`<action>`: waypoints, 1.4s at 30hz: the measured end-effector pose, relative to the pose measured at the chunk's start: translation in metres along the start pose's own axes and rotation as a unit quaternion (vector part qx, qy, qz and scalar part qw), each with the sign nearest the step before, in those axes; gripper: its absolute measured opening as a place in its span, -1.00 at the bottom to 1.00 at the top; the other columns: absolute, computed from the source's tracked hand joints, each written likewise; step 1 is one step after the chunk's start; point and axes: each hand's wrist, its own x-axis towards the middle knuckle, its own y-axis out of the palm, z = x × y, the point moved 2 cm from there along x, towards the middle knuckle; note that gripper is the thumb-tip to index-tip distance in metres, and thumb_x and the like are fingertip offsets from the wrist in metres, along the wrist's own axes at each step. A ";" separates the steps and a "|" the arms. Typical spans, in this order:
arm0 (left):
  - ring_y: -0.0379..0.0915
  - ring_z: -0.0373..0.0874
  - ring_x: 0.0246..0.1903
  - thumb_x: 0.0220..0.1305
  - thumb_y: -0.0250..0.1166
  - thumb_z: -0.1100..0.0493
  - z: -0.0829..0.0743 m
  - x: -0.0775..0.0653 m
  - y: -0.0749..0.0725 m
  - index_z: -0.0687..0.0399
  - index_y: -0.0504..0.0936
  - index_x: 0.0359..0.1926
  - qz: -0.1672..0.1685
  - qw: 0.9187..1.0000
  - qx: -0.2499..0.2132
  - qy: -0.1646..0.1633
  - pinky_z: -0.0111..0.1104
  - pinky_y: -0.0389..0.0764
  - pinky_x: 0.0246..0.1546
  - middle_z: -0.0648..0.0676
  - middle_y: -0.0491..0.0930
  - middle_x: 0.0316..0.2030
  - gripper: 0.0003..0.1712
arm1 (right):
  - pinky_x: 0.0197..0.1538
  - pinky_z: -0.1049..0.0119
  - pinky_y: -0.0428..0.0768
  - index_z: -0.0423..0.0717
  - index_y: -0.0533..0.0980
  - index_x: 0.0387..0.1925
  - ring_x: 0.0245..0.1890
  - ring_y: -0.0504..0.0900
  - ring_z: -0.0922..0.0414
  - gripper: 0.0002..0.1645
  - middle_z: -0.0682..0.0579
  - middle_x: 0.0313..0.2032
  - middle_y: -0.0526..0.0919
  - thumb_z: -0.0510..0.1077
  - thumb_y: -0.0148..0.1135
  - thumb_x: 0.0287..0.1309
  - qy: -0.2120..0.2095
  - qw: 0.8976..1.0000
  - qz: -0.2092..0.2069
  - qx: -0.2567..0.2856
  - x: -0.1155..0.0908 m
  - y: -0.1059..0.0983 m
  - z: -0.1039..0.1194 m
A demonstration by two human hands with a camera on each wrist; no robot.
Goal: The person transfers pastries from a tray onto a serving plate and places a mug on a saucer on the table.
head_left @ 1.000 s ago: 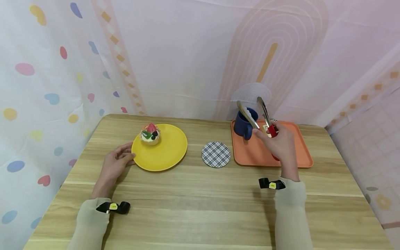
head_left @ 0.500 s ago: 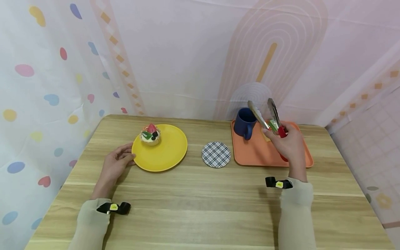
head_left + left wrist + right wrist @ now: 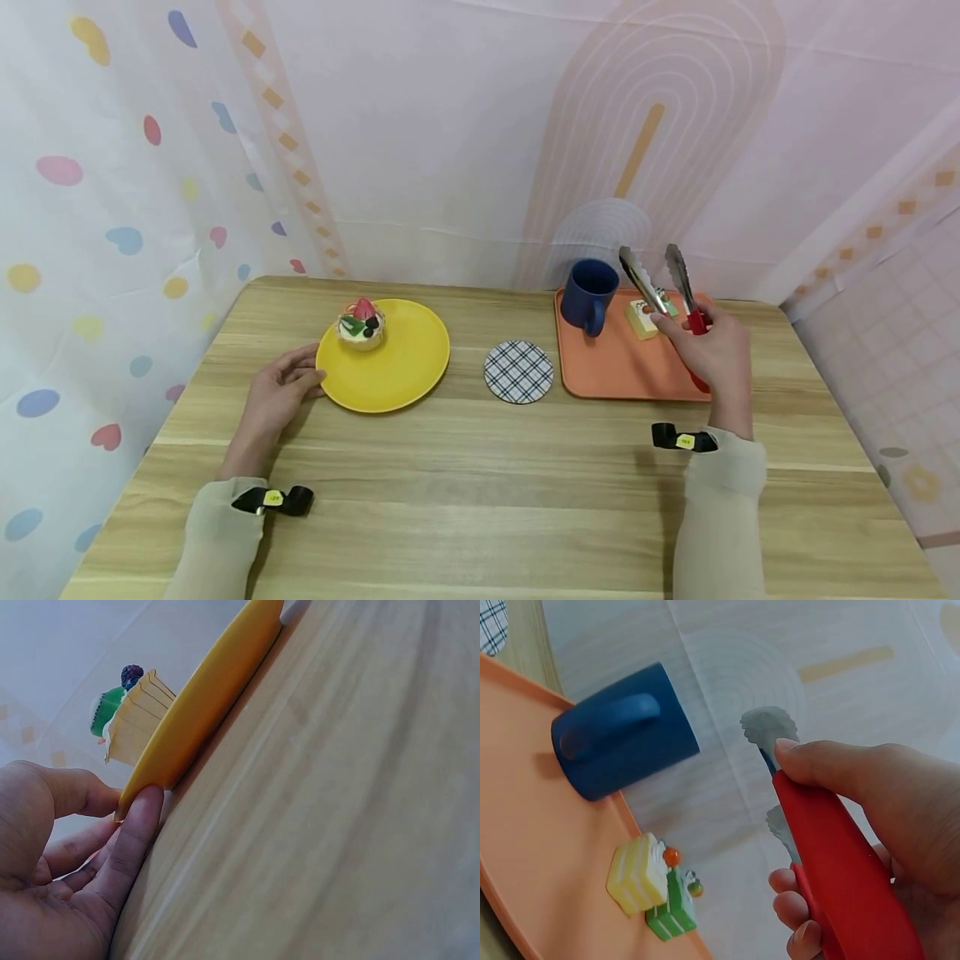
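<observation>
At the left of the table, my left hand (image 3: 277,400) pinches the near-left rim of a yellow plate (image 3: 405,358) that lies on the wood. A small fruit tart (image 3: 362,323) with a strawberry, dark berries and a green leaf sits on that plate. My right hand (image 3: 716,350) holds red-handled tongs (image 3: 832,855) over the orange tray (image 3: 600,371), their metal tips apart with nothing between them. Below the tongs on the tray are a yellow cake slice (image 3: 637,874) and a green cake slice (image 3: 672,906). A blue mug (image 3: 587,293) stands upright at the tray's back left corner.
A round checked coaster (image 3: 518,372) lies between plate and tray on the wooden table (image 3: 450,500). Close behind the table's back edge hangs a patterned cloth (image 3: 435,150).
My right hand has moved to the right with the tongs, away from the mug, uncovering the cake slices. My left hand and the plate have stayed in place.
</observation>
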 end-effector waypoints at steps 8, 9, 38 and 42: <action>0.55 -0.50 -0.21 0.48 0.24 0.21 0.000 0.000 0.000 0.18 0.32 0.51 -0.001 1.000 0.003 -0.007 -0.55 0.77 -0.15 -0.15 0.50 -0.07 -0.35 | -0.25 0.25 0.51 -0.28 0.45 0.31 -0.02 0.52 -0.16 -0.01 -0.28 -0.04 0.61 0.43 0.27 0.21 0.028 1.000 0.006 -0.001 0.003 -0.003 -0.010; 0.55 -0.50 -0.21 0.48 0.24 0.21 0.001 0.000 0.000 0.17 0.32 0.51 -0.001 1.000 0.003 -0.007 -0.55 0.77 -0.16 -0.15 0.50 -0.07 -0.35 | -0.24 0.25 0.51 -0.28 0.45 0.30 -0.02 0.51 -0.16 -0.01 -0.29 -0.04 0.60 0.43 0.27 0.21 0.029 1.000 0.006 -0.003 0.004 -0.003 -0.012; 0.56 -0.49 -0.21 0.48 0.24 0.22 0.001 0.001 0.000 0.19 0.32 0.51 -0.001 1.000 -0.001 -0.005 -0.53 0.78 -0.17 -0.13 0.51 -0.06 -0.35 | -0.23 0.08 0.57 -0.39 0.49 0.08 -0.09 0.47 -0.18 -0.15 -0.36 -0.10 0.52 0.35 0.25 0.27 0.061 0.996 0.043 -0.046 0.016 0.004 -0.050; 0.56 -0.49 -0.21 0.48 0.23 0.22 0.001 0.001 0.000 0.18 0.32 0.51 -0.001 1.000 -0.001 -0.005 -0.54 0.77 -0.16 -0.12 0.49 -0.05 -0.35 | 0.21 -0.20 0.60 -0.44 0.22 0.47 0.24 0.41 -0.33 0.09 -0.51 0.33 0.36 0.36 0.19 0.31 0.080 0.993 0.070 -0.043 0.017 0.005 -0.053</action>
